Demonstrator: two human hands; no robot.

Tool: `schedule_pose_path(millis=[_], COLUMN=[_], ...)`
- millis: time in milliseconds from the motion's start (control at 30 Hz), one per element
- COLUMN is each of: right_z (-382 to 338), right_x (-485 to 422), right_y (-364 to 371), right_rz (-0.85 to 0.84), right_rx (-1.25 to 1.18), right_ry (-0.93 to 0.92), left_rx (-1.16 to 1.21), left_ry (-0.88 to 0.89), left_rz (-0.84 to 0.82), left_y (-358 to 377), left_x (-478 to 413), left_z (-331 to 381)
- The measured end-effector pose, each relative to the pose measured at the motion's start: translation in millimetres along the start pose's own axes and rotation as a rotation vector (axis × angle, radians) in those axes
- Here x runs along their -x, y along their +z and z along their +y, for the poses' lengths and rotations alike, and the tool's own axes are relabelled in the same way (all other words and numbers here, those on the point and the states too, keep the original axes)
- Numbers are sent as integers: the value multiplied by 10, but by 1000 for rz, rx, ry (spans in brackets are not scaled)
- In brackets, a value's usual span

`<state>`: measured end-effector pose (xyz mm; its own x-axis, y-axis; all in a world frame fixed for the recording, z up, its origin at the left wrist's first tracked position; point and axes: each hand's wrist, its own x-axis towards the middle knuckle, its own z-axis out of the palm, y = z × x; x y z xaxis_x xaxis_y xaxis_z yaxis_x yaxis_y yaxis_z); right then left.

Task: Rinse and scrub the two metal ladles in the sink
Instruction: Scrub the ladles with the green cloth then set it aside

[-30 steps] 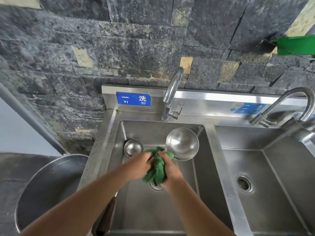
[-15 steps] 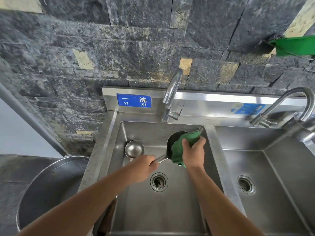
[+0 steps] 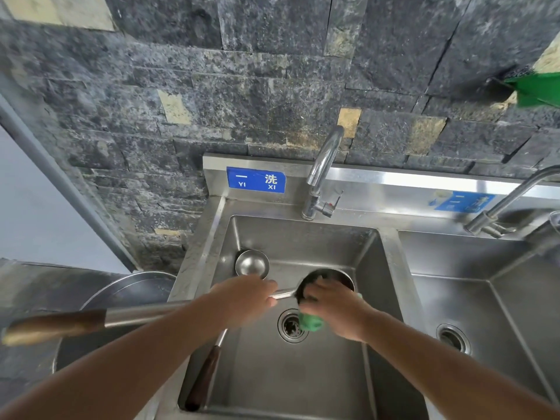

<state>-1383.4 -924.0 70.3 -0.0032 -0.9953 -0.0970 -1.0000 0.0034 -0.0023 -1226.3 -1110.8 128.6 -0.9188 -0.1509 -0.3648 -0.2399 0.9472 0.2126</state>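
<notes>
The large metal ladle (image 3: 335,277) is held over the left sink basin (image 3: 303,374), its bowl tipped toward me. My left hand (image 3: 242,298) grips its steel shaft near the bowl; the long handle with a wooden end (image 3: 51,325) sticks out to the left. Pressing a green scrub cloth (image 3: 312,322) against the bowl's near side is my right hand (image 3: 333,307). The small metal ladle (image 3: 252,262) rests in the basin's back left corner, with its dark wooden handle (image 3: 203,377) leaning on the front left rim.
A tap (image 3: 322,174) stands behind the left basin, with no water visibly running. A second basin (image 3: 500,313) with its own tap (image 3: 500,213) lies to the right. A big round metal pot (image 3: 127,292) sits left of the sink. Stone wall behind.
The large ladle has swung so its handle points left across the sink rim. My right hand with the cloth moved from inside the bowl's far part down to its near side.
</notes>
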Motion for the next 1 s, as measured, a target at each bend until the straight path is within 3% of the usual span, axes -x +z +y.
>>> schedule_pose_path(millis=[67, 133, 233, 333, 433, 500, 567, 600, 667, 767, 900, 1000], right_z=[43, 97, 245, 209, -94, -304, -406, -420, -363, -77, 184, 187], right_x=[107, 143, 121, 16, -209, -364, -459, -459, -355, -78, 146, 190], right_y=[-6, -45, -169, -254, -235, -311, -375, -368, -224, 100, 40, -131], right_rz=[-62, 7, 136, 349, 752, 1026, 1213, 1192, 984, 520, -138, -167], right_rx=[210, 288, 280, 132, -233, -699, -1111, -1144, -808, -222, 129, 215], right_ry=[-192, -210, 11, 371, 846, 1199, 1368, 1361, 1132, 616, 110, 99], left_rx=[-8, 84, 259, 379, 457, 404, 355, 368, 421, 373, 257, 260], left_ry=[10, 5, 15, 19, 6, 3, 1, 6, 3, 0, -49, -161], left_rz=[-15, -31, -26, 73, 125, 136, 144, 149, 144, 94, 49, 111], left_y=[14, 35, 35, 81, 114, 152, 199, 216, 206, 148, 123, 134], left_x=[30, 21, 10, -1, -54, -75, -59, -44, -13, 45, 65, 20], left_z=[40, 28, 36, 117, 240, 320, 352, 331, 258, 165, 110, 109])
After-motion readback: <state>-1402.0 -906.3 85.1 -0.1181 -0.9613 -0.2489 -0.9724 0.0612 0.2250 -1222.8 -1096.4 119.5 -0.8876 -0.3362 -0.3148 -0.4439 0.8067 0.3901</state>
